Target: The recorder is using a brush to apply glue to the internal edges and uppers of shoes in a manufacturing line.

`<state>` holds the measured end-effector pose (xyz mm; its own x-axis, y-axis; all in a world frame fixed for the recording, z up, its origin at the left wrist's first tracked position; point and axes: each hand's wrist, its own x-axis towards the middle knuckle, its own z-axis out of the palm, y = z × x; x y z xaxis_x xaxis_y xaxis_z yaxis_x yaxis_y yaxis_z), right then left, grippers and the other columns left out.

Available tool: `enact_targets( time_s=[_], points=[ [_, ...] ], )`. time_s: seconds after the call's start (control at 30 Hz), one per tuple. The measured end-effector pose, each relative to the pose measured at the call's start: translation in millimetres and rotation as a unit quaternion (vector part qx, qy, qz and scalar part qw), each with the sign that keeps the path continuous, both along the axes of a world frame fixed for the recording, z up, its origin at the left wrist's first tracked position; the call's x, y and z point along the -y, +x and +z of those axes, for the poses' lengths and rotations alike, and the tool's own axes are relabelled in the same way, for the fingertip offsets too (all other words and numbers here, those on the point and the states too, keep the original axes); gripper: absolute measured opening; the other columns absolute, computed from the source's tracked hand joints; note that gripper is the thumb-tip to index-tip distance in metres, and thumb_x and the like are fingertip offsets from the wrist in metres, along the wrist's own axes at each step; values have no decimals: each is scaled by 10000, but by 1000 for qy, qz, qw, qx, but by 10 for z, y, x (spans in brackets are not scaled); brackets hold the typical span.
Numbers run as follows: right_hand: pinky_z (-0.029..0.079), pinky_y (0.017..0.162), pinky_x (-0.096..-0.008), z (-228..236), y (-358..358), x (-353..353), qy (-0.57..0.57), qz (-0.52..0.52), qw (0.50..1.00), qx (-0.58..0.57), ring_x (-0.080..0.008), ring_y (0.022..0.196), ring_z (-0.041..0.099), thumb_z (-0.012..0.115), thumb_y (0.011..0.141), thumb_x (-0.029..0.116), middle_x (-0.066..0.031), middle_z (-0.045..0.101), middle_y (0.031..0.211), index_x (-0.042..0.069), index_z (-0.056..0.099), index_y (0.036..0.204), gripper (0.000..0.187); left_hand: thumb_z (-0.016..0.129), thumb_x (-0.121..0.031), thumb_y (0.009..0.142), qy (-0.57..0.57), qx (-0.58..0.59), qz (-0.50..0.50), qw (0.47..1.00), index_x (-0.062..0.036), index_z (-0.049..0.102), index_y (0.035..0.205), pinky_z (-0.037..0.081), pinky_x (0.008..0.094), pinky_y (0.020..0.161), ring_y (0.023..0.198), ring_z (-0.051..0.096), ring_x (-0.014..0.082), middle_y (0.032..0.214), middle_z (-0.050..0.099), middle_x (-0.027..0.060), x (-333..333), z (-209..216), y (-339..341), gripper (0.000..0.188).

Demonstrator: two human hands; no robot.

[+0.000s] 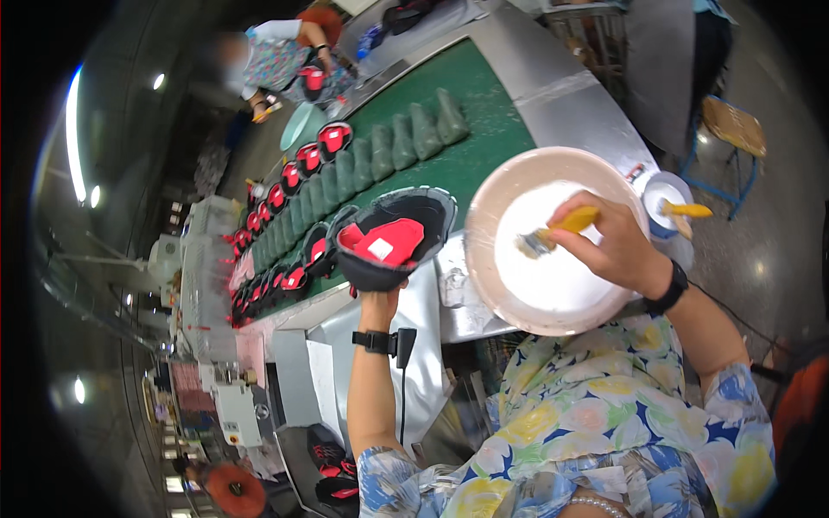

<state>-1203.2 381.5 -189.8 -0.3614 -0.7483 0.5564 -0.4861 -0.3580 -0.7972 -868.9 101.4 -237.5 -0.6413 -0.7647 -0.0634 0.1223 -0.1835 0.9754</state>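
While the left hand [381, 300] holds a black-and-red shoe [394, 245] from below, the right hand [611, 243] pinches narrowly round a brush [542, 241] over a bowl [484, 259] of white liquid [544, 285].

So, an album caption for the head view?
Left hand holds a black and red shoe upper; right hand, a yellow-handled brush over a round pink basin of white liquid.
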Motion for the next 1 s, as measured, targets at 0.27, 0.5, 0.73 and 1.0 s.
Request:
enact_targets(
  time_s=[0.27,0.5,0.73,1.0],
  points=[
    [511,710,-354,69,-287,495,54,23,998,-11,-280,761,677,720,894,169,-123,687,831,23,633,977,189,517,-340,1041,165,-98,40,981,-120,425,1481,528,439,1014,1285,555,256,1456,520,100,104,-256,204,500],
    [511,746,-450,-486,-356,418,338,160,894,-246,-394,827,664,688,887,195,-209,683,871,8,627,974,215,498,-343,1050,136,-78,-56,986,-111,423,1484,524,424,1019,1280,557,246,1450,527,94,12,-23,-62,497],
    [498,675,-399,274,-335,587,-4,38,998,-52,-336,730,648,687,911,227,-164,653,786,20,568,958,243,478,-346,1059,87,-46,-175,980,-102,421,1486,520,410,1023,1276,559,236,1444,534,88,-345,355,-585,496],
    [483,665,-401,97,-443,200,77,131,982,-116,-330,685,623,695,904,221,-138,636,754,20,566,902,239,457,-398,1049,-56,33,-230,971,-94,357,1536,413,402,1133,1319,529,237,1477,521,83,-383,425,-719,582]
  ],
)
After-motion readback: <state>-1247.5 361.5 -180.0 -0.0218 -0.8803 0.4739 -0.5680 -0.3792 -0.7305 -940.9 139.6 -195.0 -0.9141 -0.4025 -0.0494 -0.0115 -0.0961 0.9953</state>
